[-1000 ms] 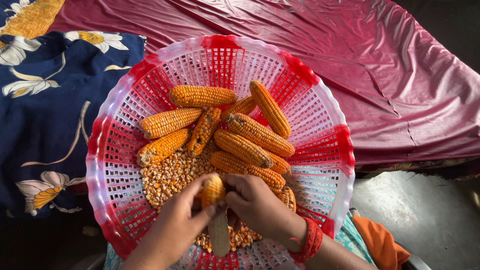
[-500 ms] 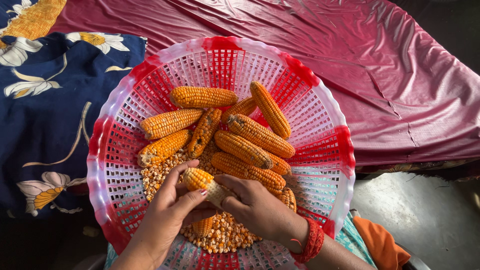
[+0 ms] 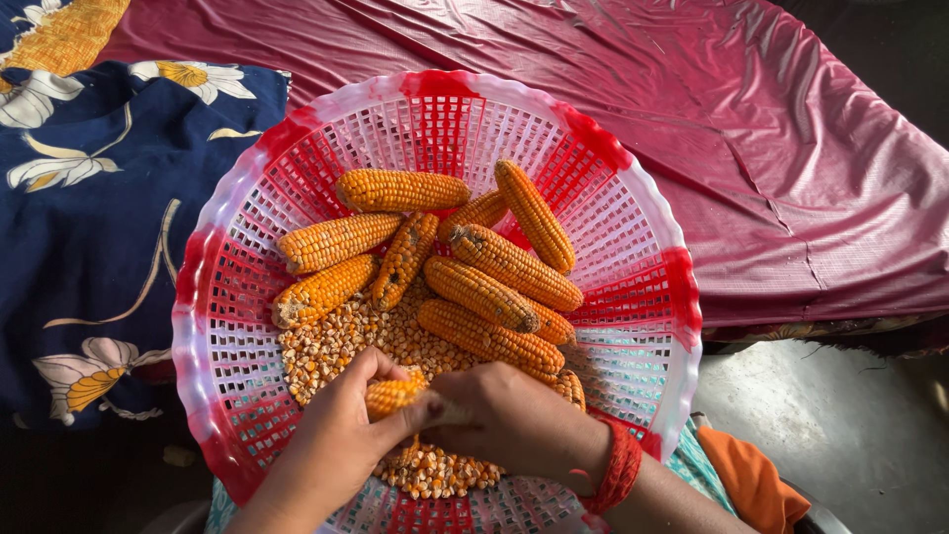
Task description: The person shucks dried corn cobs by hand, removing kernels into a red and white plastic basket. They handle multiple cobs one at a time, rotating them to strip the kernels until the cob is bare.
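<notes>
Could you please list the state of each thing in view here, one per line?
Held cob: partly stripped, gripped by both hands.
Left hand: closed on the cob's kernelled end.
Right hand: closed on the cob's other end.
Whole cobs: unshelled, piled in the basket.
Loose kernels: heaped under the cobs.
Basket: upright, partly filled.
Red cloth: spread out, wrinkled.
Floral cloth: rumpled.

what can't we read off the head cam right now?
- Cob: its middle and near end are hidden by the left hand and right hand, so how much is stripped can't be told.
- Kernels: part of the pile lies under both hands.
- Basket: near rim cut by the bottom edge.
- Lowest cobs: mostly covered by the right hand.
</notes>
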